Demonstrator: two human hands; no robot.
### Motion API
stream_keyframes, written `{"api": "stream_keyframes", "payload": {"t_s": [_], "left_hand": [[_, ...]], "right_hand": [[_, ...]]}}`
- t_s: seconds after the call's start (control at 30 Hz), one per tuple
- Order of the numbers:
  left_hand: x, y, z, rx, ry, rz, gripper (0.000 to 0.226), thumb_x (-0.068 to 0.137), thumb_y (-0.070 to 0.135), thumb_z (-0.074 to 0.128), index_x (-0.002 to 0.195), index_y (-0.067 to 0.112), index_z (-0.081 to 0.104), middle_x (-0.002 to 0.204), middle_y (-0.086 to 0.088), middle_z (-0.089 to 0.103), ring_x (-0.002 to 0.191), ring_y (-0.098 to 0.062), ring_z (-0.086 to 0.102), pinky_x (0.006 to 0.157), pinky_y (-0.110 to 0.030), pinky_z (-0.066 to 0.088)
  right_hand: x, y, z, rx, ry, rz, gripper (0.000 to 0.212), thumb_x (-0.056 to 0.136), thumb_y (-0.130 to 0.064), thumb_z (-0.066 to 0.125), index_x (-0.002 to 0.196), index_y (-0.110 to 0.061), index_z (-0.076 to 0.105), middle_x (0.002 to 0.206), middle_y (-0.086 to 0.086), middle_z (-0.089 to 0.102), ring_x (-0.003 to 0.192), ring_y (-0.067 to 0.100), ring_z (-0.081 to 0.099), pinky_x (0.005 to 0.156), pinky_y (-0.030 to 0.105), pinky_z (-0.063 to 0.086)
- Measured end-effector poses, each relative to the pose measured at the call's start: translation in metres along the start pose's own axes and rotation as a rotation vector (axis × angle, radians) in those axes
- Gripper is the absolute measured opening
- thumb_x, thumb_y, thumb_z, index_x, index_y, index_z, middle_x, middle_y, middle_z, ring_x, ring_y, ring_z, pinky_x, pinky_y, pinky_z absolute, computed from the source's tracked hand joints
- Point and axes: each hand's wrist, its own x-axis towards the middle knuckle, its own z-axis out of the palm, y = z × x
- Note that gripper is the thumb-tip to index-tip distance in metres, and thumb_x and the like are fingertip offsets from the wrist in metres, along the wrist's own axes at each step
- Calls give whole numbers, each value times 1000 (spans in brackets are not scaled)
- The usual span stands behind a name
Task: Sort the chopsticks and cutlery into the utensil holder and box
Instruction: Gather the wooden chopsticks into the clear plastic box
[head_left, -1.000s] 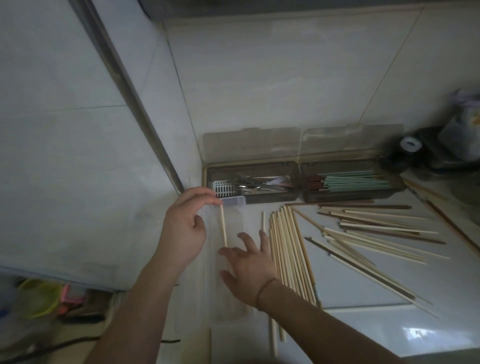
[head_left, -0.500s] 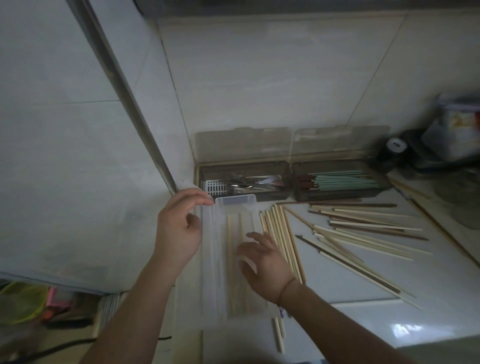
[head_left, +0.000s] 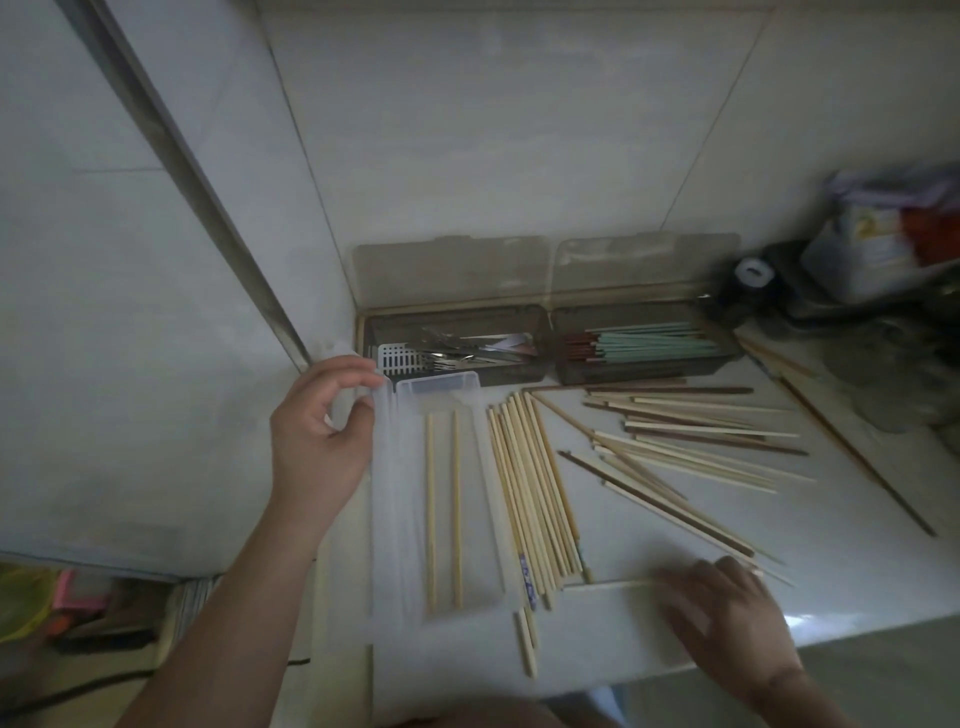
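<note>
Item: clear box (head_left: 488, 519), lying open on the table (head_left: 649, 623), two chopsticks (head_left: 442, 509) inside. Left hand (head_left: 319, 441) pinched its raised lid (apparently propping it for loading). Right hand (head_left: 727, 618), blurred, lay flat by loose chopsticks (head_left: 691, 457); grip state unclear.

Dim, greyish indoor light, small glare patch on the counter (head_left: 800, 621) just right of the motion-blurred right hand (head_left: 727, 618), left hand (head_left: 322, 431) sharper, wide-angle bending at edges, far-right clutter soft.
</note>
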Motion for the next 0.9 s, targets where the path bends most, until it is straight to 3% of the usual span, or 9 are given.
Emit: {"api": "stream_keyframes", "payload": {"t_s": [0.07, 0.17, 0.33, 0.47, 0.57, 0.63, 0.7, 0.77, 0.9], "left_hand": [[1, 1, 2, 32, -10, 11, 25, 79, -3, 55, 87, 17, 66, 102, -4, 67, 104, -14, 62, 99, -32, 44], [1, 3, 4, 98, -40, 47, 21, 80, -1, 56, 87, 14, 67, 101, -5, 68, 102, -16, 63, 98, -31, 45], [0, 5, 3, 110, -42, 48, 21, 82, -5, 57, 88, 13, 68, 99, -5, 68, 99, -14, 63, 97, -27, 45], [0, 7, 4, 140, -46, 20, 34, 79, -18, 59, 88, 13, 68, 99, -5, 68, 100, -15, 63, 97, -24, 44], [0, 9, 5, 156, -46, 10, 38, 77, -21, 58, 88, 13, 68, 99, -4, 68, 100, -14, 63, 98, -24, 44], [1, 10, 6, 162, -53, 15, 35, 78, -20, 59, 88, 12, 68, 99, -4, 68, 100, -15, 64, 98, -27, 45], [1, 10, 6, 162, -57, 22, 33, 79, -19, 59, 87, 11, 69, 99, -4, 69, 100, -16, 64, 97, -31, 46], [1, 12, 6, 171, -51, 13, 34, 79, -19, 59, 88, 12, 69, 99, -2, 69, 100, -9, 63, 98, -26, 44], [0, 13, 5, 199, -70, -18, 36, 79, -19, 58, 90, 13, 69, 99, 1, 67, 101, 6, 58, 97, -15, 40]], "right_hand": [[-5, 3, 8, -14, 37, 11, 51, 95, -56, 30, 88, -30, 74, 75, -11, 61, 68, 24, 54, 56, 34, 45], [-3, 1, 13, -6, 96, 40, 54, 97, -54, 30, 81, -27, 75, 70, -9, 61, 65, 24, 53, 53, 33, 46], [5, -8, 4, 79, 127, 23, 39, 96, -44, 39, 82, -21, 68, 92, -4, 61, 80, 25, 53, 66, 35, 45], [43, -36, -12, 394, 175, 108, 9, 95, -31, 50, 94, -27, 58, 86, -10, 62, 75, 12, 59, 68, 21, 46], [84, -83, -26, 659, 196, 143, 9, 92, -14, 54, 93, -23, 53, 82, -17, 58, 73, 3, 58, 66, 13, 46], [114, -121, -33, 824, 138, 132, 12, 91, -16, 50, 89, -25, 57, 83, -18, 58, 74, 2, 58, 68, 14, 47], [138, -158, -37, 898, -30, 66, 20, 90, -8, 50, 94, -23, 62, 89, -14, 61, 72, 0, 56, 70, 15, 47], [151, -188, -32, 821, -168, -37, 21, 89, -5, 51, 101, -14, 64, 98, 0, 65, 77, 7, 57, 75, 15, 43], [162, -214, -23, 702, -246, -73, 31, 89, -5, 50, 118, -11, 60, 112, 12, 61, 97, 23, 59, 85, 20, 44]]}}
